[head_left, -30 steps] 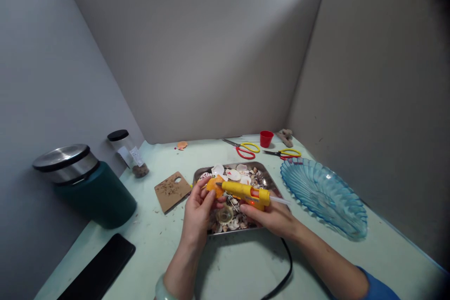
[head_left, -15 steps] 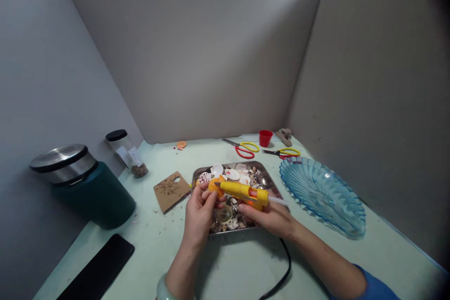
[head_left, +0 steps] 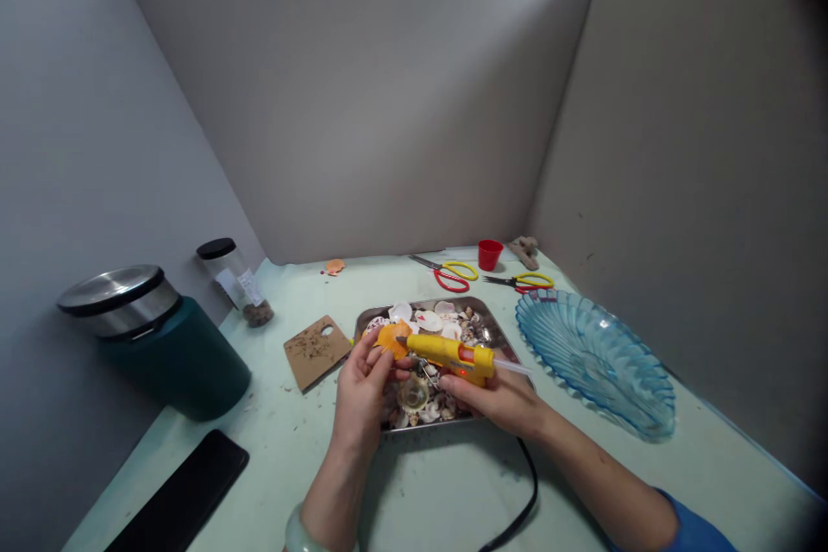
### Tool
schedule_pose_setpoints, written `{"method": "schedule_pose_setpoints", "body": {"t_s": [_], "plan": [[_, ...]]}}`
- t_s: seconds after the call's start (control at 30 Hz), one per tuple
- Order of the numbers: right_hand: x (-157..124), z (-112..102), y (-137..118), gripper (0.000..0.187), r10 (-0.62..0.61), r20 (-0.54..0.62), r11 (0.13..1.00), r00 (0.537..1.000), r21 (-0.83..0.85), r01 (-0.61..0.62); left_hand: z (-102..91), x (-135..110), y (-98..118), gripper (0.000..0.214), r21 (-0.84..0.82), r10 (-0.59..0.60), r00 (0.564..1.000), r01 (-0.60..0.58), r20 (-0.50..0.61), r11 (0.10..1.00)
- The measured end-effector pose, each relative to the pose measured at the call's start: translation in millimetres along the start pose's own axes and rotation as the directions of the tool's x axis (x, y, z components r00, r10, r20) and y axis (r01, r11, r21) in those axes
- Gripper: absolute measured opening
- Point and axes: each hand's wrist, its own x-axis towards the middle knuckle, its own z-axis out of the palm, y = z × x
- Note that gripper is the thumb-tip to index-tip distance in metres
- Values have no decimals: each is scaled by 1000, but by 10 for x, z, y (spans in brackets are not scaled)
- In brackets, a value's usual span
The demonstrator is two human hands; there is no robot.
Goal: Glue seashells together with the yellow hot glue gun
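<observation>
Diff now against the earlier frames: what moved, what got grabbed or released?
The left hand and the orange shell it holds have shifted slightly left. Nothing was taken hold of or let go. The right hand still holds the yellow glue gun, nozzle at the shell; the metal tray and blue dish stayed put.

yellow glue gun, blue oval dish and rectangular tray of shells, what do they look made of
Yellow glue gun: probably plastic, satin; opaque body. Blue oval fluted dish: maybe glass or clear plastic, glossy; translucent with bright highlights. Rectangular silvery tray: likely metal, smooth; grey sheen along its rim.
</observation>
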Motion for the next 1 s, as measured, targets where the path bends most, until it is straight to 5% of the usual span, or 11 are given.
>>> {"method": "schedule_pose_setpoints", "body": {"t_s": [0.4, 0.87, 1.0], "plan": [[10, -13, 18, 27, -10, 43, 1000, 999, -22, 11, 37, -26, 58, 72, 22, 30, 1000, -30, -8, 999], [-11, 7, 32, 31, 15, -76, 997, 997, -73, -20, 40, -33, 34, 74, 108, 82, 997, -82, -3, 991], [-7, 25, -12, 29, -56, -40, 994, 998, -91, 52, 39, -33, 31, 72, 111, 92, 996, -91, -4, 990]]}}
